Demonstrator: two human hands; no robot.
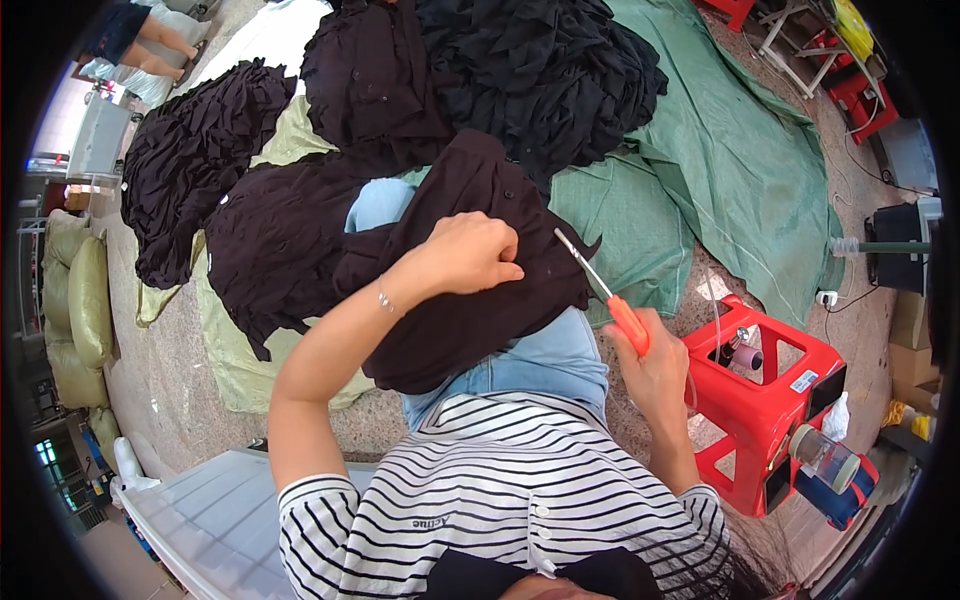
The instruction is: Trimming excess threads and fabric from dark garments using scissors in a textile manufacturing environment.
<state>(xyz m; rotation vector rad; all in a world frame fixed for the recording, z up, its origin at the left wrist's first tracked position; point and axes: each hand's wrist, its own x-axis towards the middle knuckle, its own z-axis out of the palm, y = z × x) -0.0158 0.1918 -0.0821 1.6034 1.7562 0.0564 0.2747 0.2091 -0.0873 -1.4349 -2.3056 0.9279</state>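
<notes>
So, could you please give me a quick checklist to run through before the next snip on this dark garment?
1. Left hand pins the dark garment on the lap: ok.
2. Right hand grips the orange-handled snips: ok.
3. Blade tip at the cloth edge: ok.
4. Left fingers clear of the blades: ok, apart.
5. Thread being cut visible: cannot tell.
6. Red stool within reach at right: ok.

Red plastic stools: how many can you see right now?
2. One red stool stands beside the person's right hand; another red stool is partly cut off at the top edge. More may be hidden.
</notes>
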